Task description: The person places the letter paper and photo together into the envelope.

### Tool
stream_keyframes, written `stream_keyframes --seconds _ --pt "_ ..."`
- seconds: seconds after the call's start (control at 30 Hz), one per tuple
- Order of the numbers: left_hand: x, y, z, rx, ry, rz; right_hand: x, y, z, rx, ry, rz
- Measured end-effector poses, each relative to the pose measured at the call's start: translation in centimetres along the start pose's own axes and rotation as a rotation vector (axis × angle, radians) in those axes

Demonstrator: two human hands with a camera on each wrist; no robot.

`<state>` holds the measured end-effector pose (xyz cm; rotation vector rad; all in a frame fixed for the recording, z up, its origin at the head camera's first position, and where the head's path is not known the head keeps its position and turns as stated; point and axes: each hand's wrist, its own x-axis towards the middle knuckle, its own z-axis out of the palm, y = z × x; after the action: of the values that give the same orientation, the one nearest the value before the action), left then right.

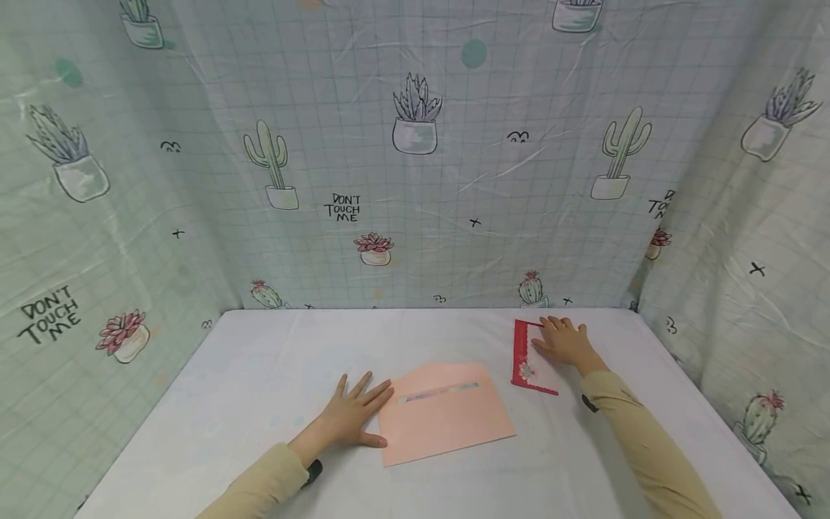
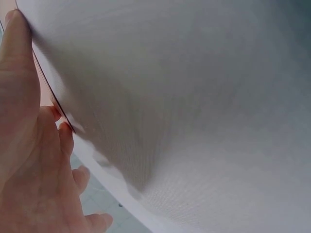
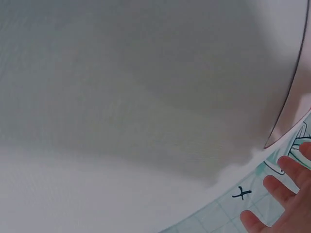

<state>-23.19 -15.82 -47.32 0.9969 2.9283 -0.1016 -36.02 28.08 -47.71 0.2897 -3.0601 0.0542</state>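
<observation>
We see two hands beside a peach envelope (image 1: 447, 422) and a red-edged card (image 1: 541, 371).
Our left hand (image 1: 353, 414), fingers spread wide, touches the envelope's left edge, mid-tabletop (image 1: 311, 346); our right hand (image 1: 567, 344), fingers loosely extended, lies over the card's right side, right of the envelope and farther back. We see neither gripping anything.

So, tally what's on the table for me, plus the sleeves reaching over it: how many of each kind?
Peach envelope: 1
Red-edged card with a flower: 1
Left sleeve and right sleeve: 2, both beige
Total: 4
</observation>
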Motion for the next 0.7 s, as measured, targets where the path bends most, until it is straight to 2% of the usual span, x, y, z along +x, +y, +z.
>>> stream_keyframes --seconds 0.3,0.53,0.7 --pt "0.1 -0.1 0.5 0.012 0.006 0.002 0.0 0.2 0.5 0.022 -0.048 0.003" --pt "0.2 -0.2 0.7 0.005 0.010 0.006 0.0 0.6 1.2 -0.026 0.023 -0.046" --pt "0.3 -0.3 0.8 0.022 0.010 -0.002 -0.3 -0.1 0.8 -0.059 0.007 -0.016"
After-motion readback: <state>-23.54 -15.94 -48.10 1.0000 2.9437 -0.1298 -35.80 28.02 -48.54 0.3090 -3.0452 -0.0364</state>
